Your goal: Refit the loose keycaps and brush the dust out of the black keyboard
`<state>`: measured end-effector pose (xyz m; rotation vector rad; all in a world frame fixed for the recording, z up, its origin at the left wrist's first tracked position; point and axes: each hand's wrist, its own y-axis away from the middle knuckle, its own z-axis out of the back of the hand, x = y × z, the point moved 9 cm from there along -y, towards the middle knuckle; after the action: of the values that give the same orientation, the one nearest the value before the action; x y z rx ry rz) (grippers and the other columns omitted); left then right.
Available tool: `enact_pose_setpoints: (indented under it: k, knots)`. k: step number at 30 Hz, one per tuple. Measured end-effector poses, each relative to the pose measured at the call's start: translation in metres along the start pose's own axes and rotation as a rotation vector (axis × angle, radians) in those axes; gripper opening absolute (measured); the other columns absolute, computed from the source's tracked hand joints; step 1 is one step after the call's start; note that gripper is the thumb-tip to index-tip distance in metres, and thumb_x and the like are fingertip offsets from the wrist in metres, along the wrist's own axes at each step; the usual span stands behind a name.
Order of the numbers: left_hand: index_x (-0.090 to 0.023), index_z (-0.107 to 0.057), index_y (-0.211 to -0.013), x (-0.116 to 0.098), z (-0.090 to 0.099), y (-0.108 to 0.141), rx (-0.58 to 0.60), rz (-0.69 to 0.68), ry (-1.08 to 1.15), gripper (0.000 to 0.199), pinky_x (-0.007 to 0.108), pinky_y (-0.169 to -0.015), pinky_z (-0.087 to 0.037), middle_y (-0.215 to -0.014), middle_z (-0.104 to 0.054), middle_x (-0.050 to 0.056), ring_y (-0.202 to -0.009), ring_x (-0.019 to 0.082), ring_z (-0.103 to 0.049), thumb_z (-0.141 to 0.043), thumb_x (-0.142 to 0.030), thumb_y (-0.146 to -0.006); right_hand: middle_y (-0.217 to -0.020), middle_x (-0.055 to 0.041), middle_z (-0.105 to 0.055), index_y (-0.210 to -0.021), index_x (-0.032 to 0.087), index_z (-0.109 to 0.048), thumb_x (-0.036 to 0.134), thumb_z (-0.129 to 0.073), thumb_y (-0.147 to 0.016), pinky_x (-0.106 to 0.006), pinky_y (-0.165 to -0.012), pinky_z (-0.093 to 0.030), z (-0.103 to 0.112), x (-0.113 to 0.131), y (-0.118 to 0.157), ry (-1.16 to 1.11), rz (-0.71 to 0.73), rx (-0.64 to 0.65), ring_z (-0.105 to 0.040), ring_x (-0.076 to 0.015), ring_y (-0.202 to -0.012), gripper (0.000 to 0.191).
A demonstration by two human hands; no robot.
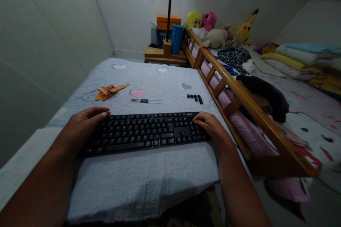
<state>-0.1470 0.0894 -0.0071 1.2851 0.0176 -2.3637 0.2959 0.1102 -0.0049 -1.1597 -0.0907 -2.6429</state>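
A black computer keyboard (138,131) lies across the near part of the cloth-covered surface, its left end a little closer to me. My left hand (86,122) grips its left end, with the thumb and fingers along the far corner. At the other end, my right hand (210,124) is closed on the edge by the number pad, fingertips curled over the keys. A few key positions near the arrow keys look bare. Beyond the keyboard's right half sit several loose black keycaps (195,97). A wire keycap puller (144,100) with a dark middle lies farther left.
An orange cloth (106,92) and a brush with a yellow handle (122,86) rest at the far left. A wooden bed rail (229,81) borders the right side. Behind stand a blue foam roller (177,39), an orange box (168,22) and a black pole (169,3).
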Motion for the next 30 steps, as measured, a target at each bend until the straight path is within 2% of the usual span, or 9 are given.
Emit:
enact_pose_setpoints:
  k: [14,20,24,27,30]
  knots:
    - [-0.021,-0.071,-0.115,0.003,-0.002,-0.002,0.024,0.01,-0.018,0.049,0.038,-0.092,-0.05,-0.118,-0.073,0.007,-0.101,0.027,-0.066,-0.067,-0.047,-0.073,-0.085,-0.004,-0.073,-0.079,0.02,-0.073,0.017,-0.061,-0.082,-0.033,-0.082,-0.047,0.0,0.0,0.0,-0.024,-0.013,-0.001,-0.066,-0.0204,-0.085,0.013]
    - [-0.022,-0.073,-0.106,-0.008,0.0,0.005,-0.005,0.0,-0.002,0.045,0.038,-0.092,-0.05,-0.112,-0.075,0.006,-0.102,0.028,-0.066,-0.067,-0.046,-0.069,-0.084,-0.0034,-0.073,-0.078,0.021,-0.072,0.017,-0.061,-0.081,-0.032,-0.081,-0.047,0.0,0.0,0.0,-0.025,-0.003,-0.009,-0.066,-0.0202,-0.085,0.012]
    - [-0.022,-0.073,-0.104,-0.011,0.0,0.008,-0.016,0.023,0.017,0.043,0.035,-0.088,-0.052,-0.11,-0.075,0.006,-0.1,0.027,-0.067,-0.067,-0.045,-0.068,-0.079,-0.0007,-0.069,-0.083,0.021,-0.069,0.022,-0.062,-0.083,-0.03,-0.073,-0.045,0.001,-0.005,0.001,-0.011,-0.039,-0.022,-0.063,-0.0186,-0.077,0.007]
    - [-0.022,-0.073,-0.103,-0.009,0.001,0.007,-0.023,0.02,0.015,0.044,0.034,-0.083,-0.052,-0.108,-0.076,0.006,-0.098,0.026,-0.068,-0.067,-0.046,-0.067,-0.072,0.0015,-0.064,-0.079,0.021,-0.064,0.025,-0.061,-0.084,-0.028,-0.067,-0.042,-0.001,-0.005,0.002,-0.003,-0.05,-0.004,-0.059,-0.017,-0.071,0.007]
    - [-0.022,-0.074,-0.103,-0.008,0.001,0.004,-0.024,-0.002,-0.003,0.044,0.034,-0.084,-0.052,-0.109,-0.075,0.006,-0.097,0.026,-0.068,-0.067,-0.047,-0.068,-0.071,0.0018,-0.062,-0.074,0.021,-0.062,0.023,-0.06,-0.083,-0.028,-0.067,-0.041,-0.002,-0.002,0.001,-0.001,-0.041,0.016,-0.058,-0.0168,-0.07,0.01]
